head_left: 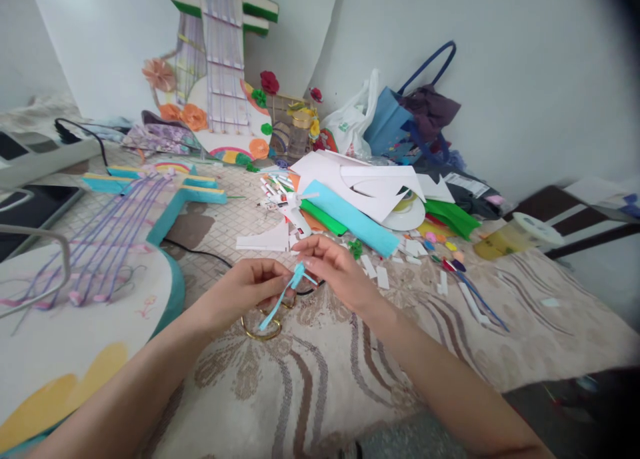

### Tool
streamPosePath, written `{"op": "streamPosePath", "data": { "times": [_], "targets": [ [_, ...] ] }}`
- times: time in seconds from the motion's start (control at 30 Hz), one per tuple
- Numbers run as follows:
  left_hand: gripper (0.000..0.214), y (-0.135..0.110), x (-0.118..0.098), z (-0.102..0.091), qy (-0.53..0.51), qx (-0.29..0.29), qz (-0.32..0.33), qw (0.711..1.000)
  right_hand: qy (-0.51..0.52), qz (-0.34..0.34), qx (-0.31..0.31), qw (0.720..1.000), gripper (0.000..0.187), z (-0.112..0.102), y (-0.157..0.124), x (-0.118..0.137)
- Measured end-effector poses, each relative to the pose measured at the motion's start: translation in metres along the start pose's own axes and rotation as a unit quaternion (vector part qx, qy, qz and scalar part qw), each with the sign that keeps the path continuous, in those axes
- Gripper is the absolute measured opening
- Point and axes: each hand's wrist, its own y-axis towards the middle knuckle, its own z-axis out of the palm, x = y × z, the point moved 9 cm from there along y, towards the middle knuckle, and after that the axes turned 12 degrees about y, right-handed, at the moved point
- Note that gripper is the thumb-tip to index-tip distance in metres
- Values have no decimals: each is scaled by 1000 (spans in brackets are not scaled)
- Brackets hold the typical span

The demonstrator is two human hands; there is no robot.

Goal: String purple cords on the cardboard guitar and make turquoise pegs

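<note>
My left hand and my right hand meet above the middle of the table. Between their fingertips is a light blue crepe paper strip, bunched at the top, with a narrow tail hanging down to the left. Thumb and fingers of each hand are pinched on it. Just beneath lie gold scissors, of which mainly the loop handles show; the rest is hidden by the hands and paper. Beyond my fingers, a white glue gun rests on the table near cut white board.
At left lies a guitar-shaped craft with purple strings; a decorated one stands behind. A light blue paper roll, white sheets and small scraps are spread at right. A black cable crosses the tablecloth toward my hands.
</note>
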Motion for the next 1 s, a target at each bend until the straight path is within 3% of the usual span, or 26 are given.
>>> {"op": "streamPosePath", "data": {
  "times": [0.07, 0.17, 0.23, 0.33, 0.53, 0.77, 0.87, 1.0],
  "targets": [
    [24, 1, -4, -11, 14, -42, 20, 999, -15, -21, -21, 999, 22, -5, 0, 4],
    [21, -6, -15, -44, 19, -190, 69, 979, -124, -82, -65, 987, 20, -13, -3, 15],
    [16, -18, -23, -65, 39, -294, 91, 951, -233, -99, -31, 967, 12, -1, -5, 16],
    [12, -29, -33, -75, 88, -356, 113, 923, -375, -89, 79, 919, 5, 32, -9, 1],
    [10, -32, -39, -75, 102, -347, 129, 923, -556, -55, 125, 820, 28, 65, -6, -20],
    [17, -24, -37, -72, 27, -286, 120, 950, -625, -40, 114, 771, 29, 75, -5, -22],
    [19, -23, -38, -71, 11, -264, 119, 957, -618, -36, 100, 779, 26, 75, -6, -17],
    [21, -26, -41, -75, 16, -279, 125, 952, -522, -13, 51, 851, 30, 47, -6, 0]
  ]
}}
